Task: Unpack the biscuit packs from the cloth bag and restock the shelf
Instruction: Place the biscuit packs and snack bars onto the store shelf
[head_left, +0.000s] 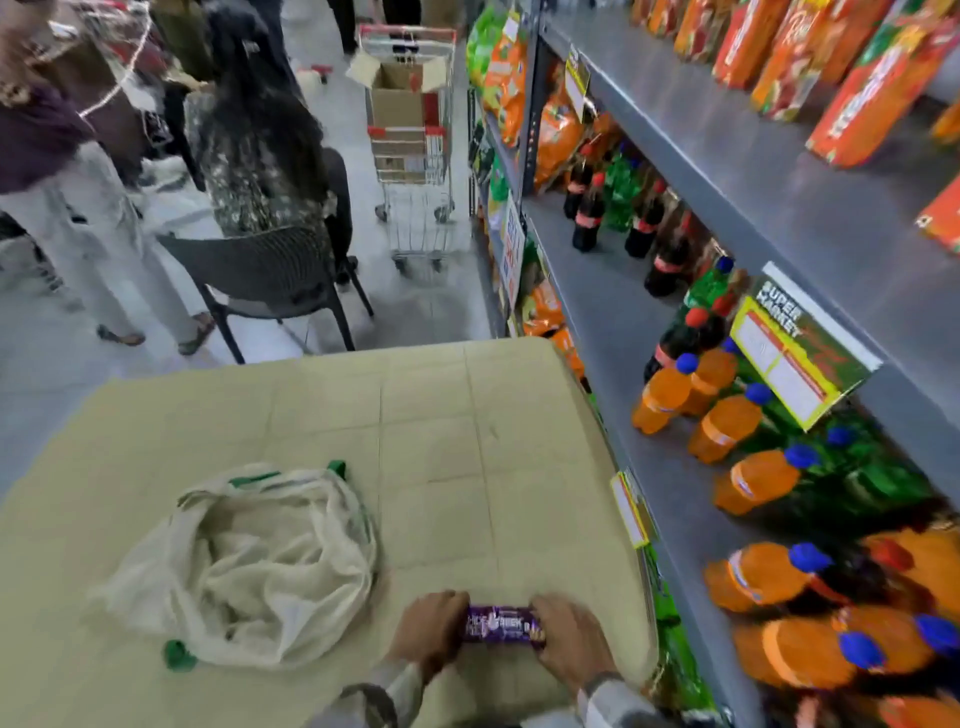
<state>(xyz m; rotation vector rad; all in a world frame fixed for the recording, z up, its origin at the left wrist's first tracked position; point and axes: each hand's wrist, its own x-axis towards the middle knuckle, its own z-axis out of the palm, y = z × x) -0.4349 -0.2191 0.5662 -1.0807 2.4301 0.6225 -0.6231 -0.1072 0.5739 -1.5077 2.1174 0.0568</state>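
A purple biscuit pack (503, 627) lies lengthwise between both hands, low over the near edge of the beige table (426, 415). My left hand (431, 631) grips its left end and my right hand (569, 642) grips its right end. The white cloth bag (249, 566) with green trim sits crumpled and open on the table to the left of my hands; I see no packs inside it. The grey shelf (691, 499) runs along the right side, close to the table.
Orange soda bottles (717, 426), cola bottles (589, 213) and green bottles fill the middle shelf. Orange boxes (872, 93) stand on the top shelf. Beyond the table are a grey chair (270, 275), a shopping cart (410, 145) with a cardboard box, and several people.
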